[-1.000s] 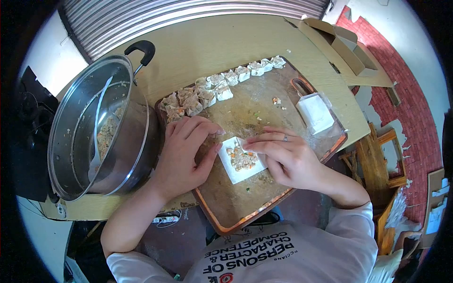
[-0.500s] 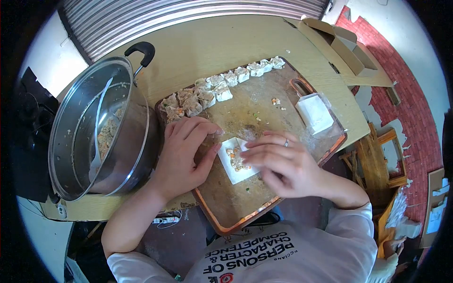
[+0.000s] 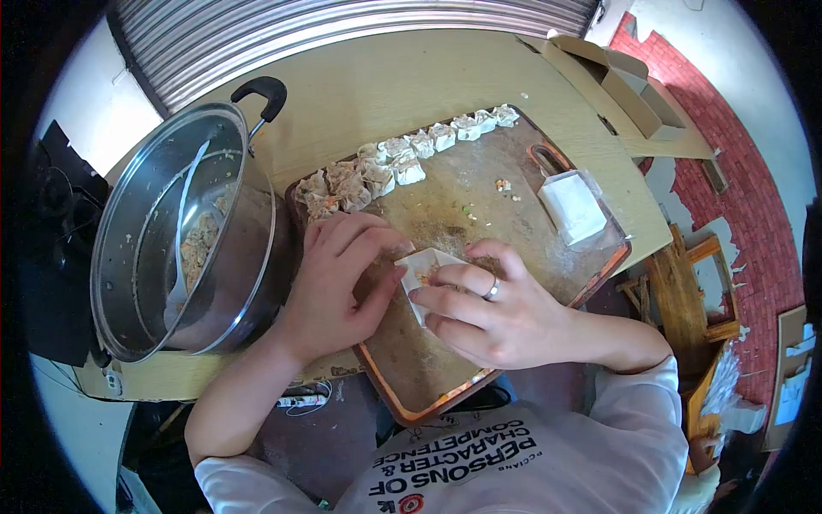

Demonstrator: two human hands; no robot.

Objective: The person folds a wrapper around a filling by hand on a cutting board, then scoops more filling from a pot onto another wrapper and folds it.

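A white square dumpling wrapper (image 3: 425, 262) with minced filling lies on the wooden cutting board (image 3: 479, 180). My right hand (image 3: 488, 313), with a ring on one finger, covers most of the wrapper and curls its fingers around it. My left hand (image 3: 334, 274) rests on the board at the wrapper's left edge, thumb and fingertips touching it. Several folded dumplings (image 3: 377, 171) sit in a row along the board's far edge.
A large steel pot (image 3: 184, 231) with filling and a spoon stands left of the board. A stack of white wrappers (image 3: 572, 204) in plastic lies at the board's right end. Cardboard boxes (image 3: 616, 81) sit at the table's far right corner.
My right hand has moved left over the wrapper and closed its fingers around it, hiding most of the filling. The left hand has stayed at the wrapper's left edge.
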